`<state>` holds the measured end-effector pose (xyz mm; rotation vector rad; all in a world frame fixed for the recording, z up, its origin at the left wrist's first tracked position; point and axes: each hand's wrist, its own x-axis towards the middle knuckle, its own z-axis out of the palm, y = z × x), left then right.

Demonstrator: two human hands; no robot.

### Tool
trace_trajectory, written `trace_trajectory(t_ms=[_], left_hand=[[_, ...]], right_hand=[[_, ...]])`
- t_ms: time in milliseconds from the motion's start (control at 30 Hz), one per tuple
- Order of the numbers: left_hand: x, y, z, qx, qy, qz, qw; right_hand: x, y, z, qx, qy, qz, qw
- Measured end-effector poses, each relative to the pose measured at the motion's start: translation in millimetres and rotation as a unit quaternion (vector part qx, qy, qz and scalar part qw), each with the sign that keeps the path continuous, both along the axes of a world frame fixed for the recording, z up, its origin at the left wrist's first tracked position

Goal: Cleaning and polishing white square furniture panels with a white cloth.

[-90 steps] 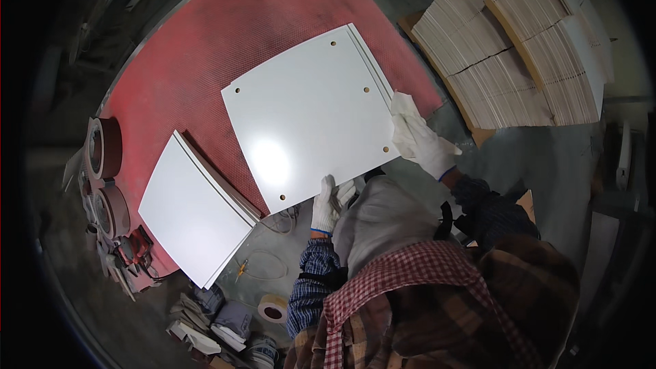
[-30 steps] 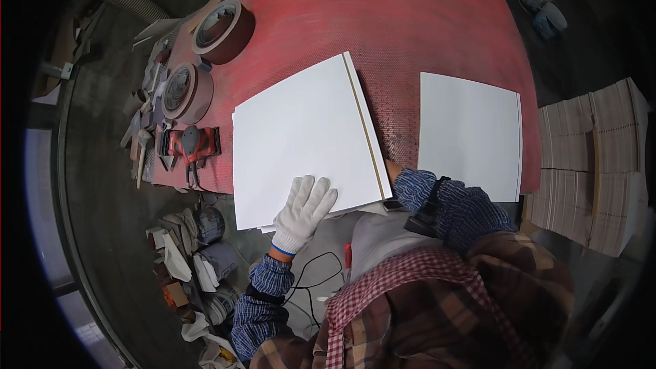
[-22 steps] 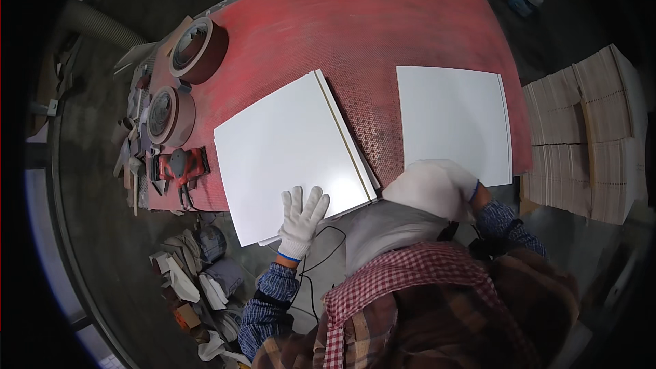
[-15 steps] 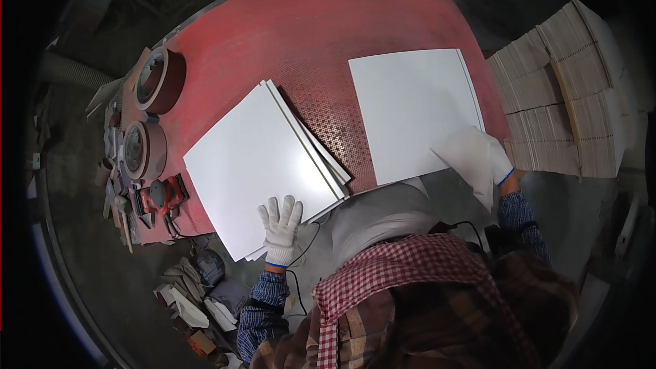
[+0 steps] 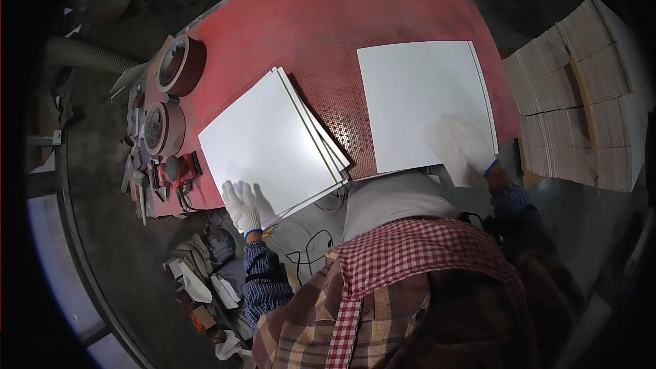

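Note:
My left hand (image 5: 242, 208), in a white knit glove, rests on the near left edge of a stack of white panels (image 5: 270, 140). Its fingers are stretched out and a little apart. The panels lie slightly fanned, so their edges show on the right side. On the right lie more white panels (image 5: 420, 89), with a second edge visible along their right side. My right hand (image 5: 471, 148), also gloved, presses a white cloth (image 5: 456, 169) onto the near right part of the top panel. Motion blurs the cloth and fingers.
Both groups of panels lie on a red table (image 5: 321, 27) with a perforated patch. At its left are two brown tape-like rolls (image 5: 181, 65) and a red-and-black power sander (image 5: 179, 172). Tall stacks of panels (image 5: 581, 106) stand at the right. Cables and rags lie below.
My left hand has moved left along the stack's near edge. My right hand has swept the cloth slightly inward over the panel. The whole view has shifted a little.

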<state>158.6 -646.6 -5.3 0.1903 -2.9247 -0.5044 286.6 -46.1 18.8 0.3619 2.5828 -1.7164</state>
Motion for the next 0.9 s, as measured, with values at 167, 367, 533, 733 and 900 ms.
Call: trace_trajectory(t_ms=[167, 367, 533, 733, 900], left_hand=[[42, -91, -34, 0.094, -0.152, 0.198, 0.964], [39, -82, -37, 0.108, -0.146, 0.130, 0.975], [41, -86, -39, 0.125, -0.149, 0.166, 0.967], [44, -66, -30, 0.113, -0.170, 0.232, 0.951], [57, -85, -43, 0.219, -0.141, 0.221, 0.940]], right_hand=[[-94, -132, -1, 0.064, -0.115, 0.210, 0.969], [-119, -213, -20, 0.177, -0.158, 0.296, 0.925], [-97, -229, -27, 0.192, -0.184, 0.332, 0.905], [-97, -230, -34, 0.205, -0.197, 0.318, 0.904], [-102, -233, -30, 0.196, -0.198, 0.326, 0.903]])
